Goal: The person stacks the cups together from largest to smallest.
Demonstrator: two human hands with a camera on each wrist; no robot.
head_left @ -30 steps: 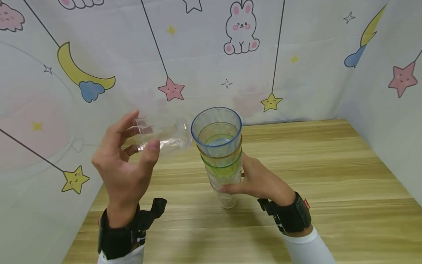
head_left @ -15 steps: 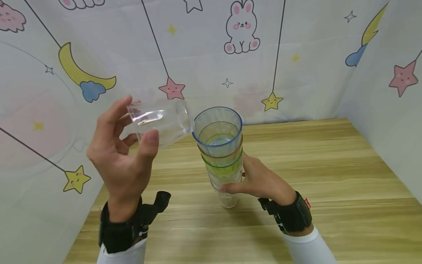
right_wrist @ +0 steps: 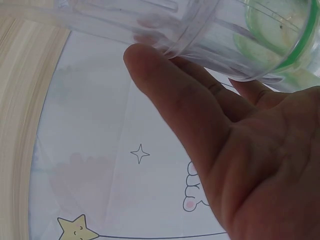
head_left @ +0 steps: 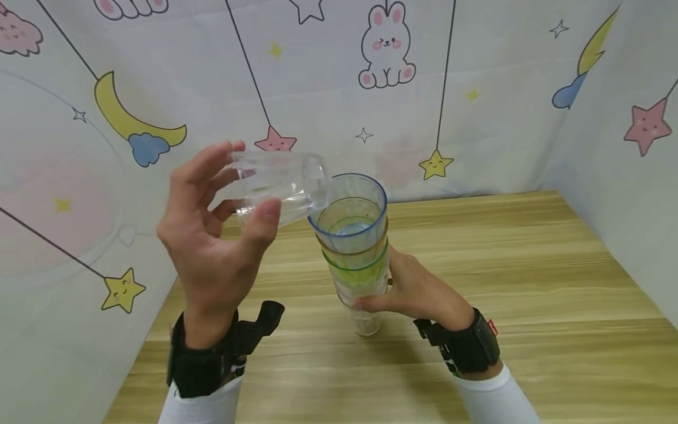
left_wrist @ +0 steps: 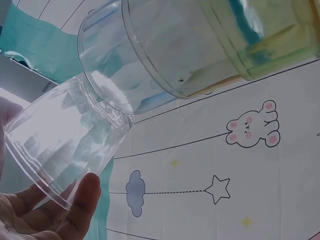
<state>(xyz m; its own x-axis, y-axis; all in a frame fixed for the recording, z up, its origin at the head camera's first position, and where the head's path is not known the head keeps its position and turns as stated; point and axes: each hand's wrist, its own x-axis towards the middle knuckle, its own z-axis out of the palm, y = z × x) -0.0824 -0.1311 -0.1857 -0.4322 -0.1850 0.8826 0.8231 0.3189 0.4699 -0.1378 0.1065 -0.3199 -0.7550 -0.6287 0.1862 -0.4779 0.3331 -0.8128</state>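
My left hand (head_left: 217, 235) holds a clear plastic cup (head_left: 281, 182) on its side by the wide rim, thumb below and fingers behind. The cup's base end overlaps the rim of a stack of nested cups (head_left: 352, 247) in the head view. In the left wrist view, the clear cup (left_wrist: 65, 135) tilts with its base at the stack's mouth. The stack stands upright on the table, with blue, brownish and green rims above clear cups. My right hand (head_left: 418, 288) grips its lower part, thumb in front; the other fingers are mostly hidden behind it.
A wood-grain table (head_left: 529, 282) lies under the stack. Behind it hangs a white cloth (head_left: 328, 76) printed with stars, moons and a rabbit, and white cloth also rises at both sides. Black straps with small devices (head_left: 203, 359) sit on both wrists.
My left hand has risen and then shifted right, bringing the clear cup's base from beside the stack to over its rim. The right hand and the stack stay in place.
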